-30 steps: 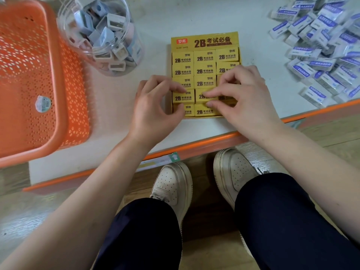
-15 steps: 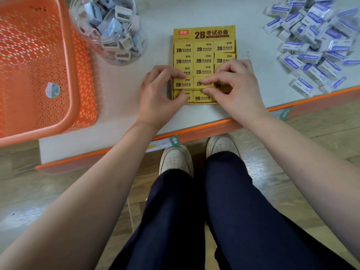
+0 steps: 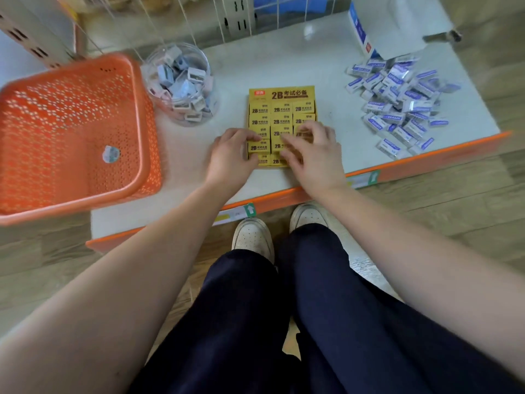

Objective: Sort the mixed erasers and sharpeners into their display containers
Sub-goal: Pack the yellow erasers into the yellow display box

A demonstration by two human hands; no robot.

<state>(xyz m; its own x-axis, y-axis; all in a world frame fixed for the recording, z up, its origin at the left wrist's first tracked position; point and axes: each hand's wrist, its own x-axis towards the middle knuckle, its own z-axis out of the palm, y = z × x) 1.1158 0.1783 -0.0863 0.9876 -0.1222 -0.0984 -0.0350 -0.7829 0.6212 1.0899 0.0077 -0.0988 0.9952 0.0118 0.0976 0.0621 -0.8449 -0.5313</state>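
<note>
L hand (image 3: pixel 231 159) & R hand (image 3: pixel 312 155) pinch yellow erasers (image 3: pixel 281 110) in display box (image 3: pixel 287 93).

Yellow erasers (image 3: pixel 281 120), orange perforated basket (image 3: pixel 71 132) — blue-and-white erasers (image 3: pixel 397 106).

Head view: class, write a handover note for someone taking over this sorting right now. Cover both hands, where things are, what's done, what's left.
Left hand pinches a yellow eraser at the left edge of the yellow box; right hand lies on its lower right rows, grip unclear.
Done: the box's visible rows are filled; sharpeners sit in the clear jar.
Left: seat these erasers, then sort the loose blue-and-white erasers piled right of the box.
</note>
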